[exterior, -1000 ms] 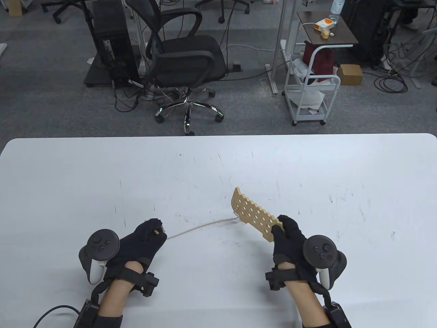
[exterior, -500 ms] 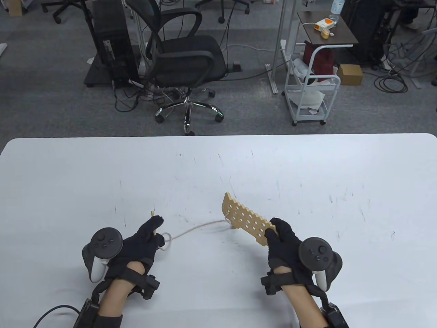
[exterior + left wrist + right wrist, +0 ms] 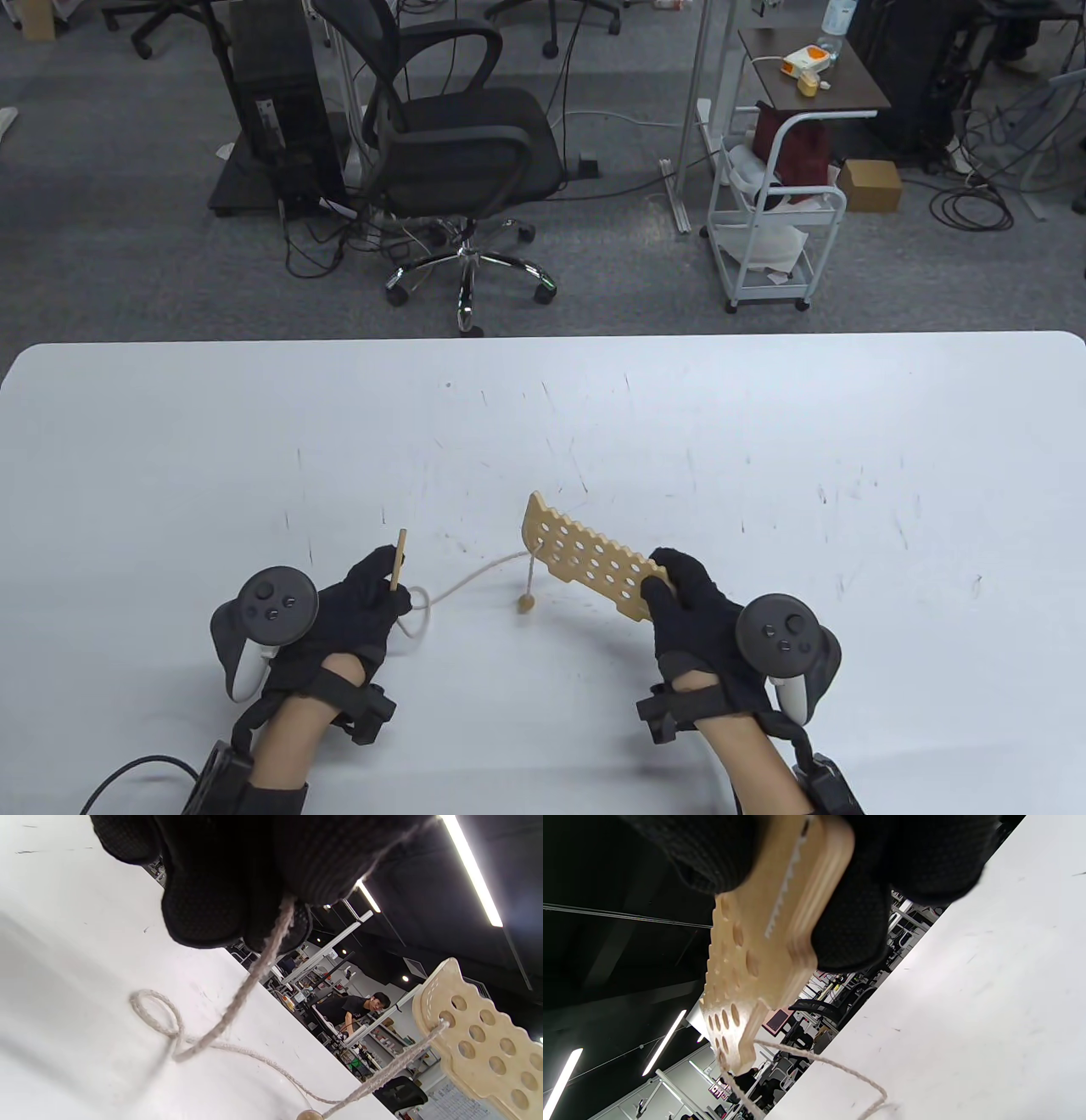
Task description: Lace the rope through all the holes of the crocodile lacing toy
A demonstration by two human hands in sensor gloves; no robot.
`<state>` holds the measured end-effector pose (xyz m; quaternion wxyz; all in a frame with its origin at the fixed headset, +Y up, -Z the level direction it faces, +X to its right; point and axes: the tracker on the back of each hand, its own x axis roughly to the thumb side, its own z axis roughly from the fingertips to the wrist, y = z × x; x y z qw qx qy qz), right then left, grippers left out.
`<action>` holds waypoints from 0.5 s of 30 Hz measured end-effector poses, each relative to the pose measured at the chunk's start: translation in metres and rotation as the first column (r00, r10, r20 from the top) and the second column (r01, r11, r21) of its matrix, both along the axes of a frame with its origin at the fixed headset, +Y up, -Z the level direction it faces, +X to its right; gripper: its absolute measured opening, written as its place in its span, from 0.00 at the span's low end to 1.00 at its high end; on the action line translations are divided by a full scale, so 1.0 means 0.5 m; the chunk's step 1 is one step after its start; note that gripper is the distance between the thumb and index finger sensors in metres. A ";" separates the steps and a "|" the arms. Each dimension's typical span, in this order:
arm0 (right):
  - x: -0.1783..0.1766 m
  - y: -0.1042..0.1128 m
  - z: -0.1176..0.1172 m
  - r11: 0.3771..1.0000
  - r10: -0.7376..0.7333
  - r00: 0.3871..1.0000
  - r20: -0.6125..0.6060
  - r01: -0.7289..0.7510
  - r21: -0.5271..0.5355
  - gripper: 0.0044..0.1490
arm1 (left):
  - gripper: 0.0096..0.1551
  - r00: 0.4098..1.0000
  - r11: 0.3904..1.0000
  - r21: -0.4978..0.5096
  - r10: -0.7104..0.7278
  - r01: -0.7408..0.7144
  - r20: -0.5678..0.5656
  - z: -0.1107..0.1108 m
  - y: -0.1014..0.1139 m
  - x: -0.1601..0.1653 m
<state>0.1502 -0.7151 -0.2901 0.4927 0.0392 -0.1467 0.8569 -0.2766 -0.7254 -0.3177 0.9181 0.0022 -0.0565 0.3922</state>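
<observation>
Left hand (image 3: 361, 598) pinching wooden needle (image 3: 397, 558); right hand (image 3: 691, 607) gripping toy (image 3: 585, 559) above tabletop (image 3: 764, 441). Rope (image 3: 462, 581) through one end hole, bead (image 3: 526, 604) dangling. Risk: slack loop near left hand knotting when pulled.

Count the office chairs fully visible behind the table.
1: a black mesh chair on the floor beyond the table's far edge, left of centre. Chair bases at the top edge hint at more, cropped.

Tan holey croc toy (image 3: 585, 556), beige rope (image 3: 475, 576).
</observation>
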 end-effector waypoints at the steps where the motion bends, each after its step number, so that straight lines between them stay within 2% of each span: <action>1: -0.003 0.000 0.001 1.000 -0.006 1.000 -0.013 0.006 0.002 0.29 | 0.32 1.000 1.000 -0.005 0.010 -0.010 0.003 0.000 -0.001 0.002; 15: -0.033 -0.003 0.002 0.996 -0.089 0.981 -0.172 0.090 -0.003 0.29 | 0.25 1.000 1.000 0.013 -0.013 0.012 0.026 0.002 -0.003 0.018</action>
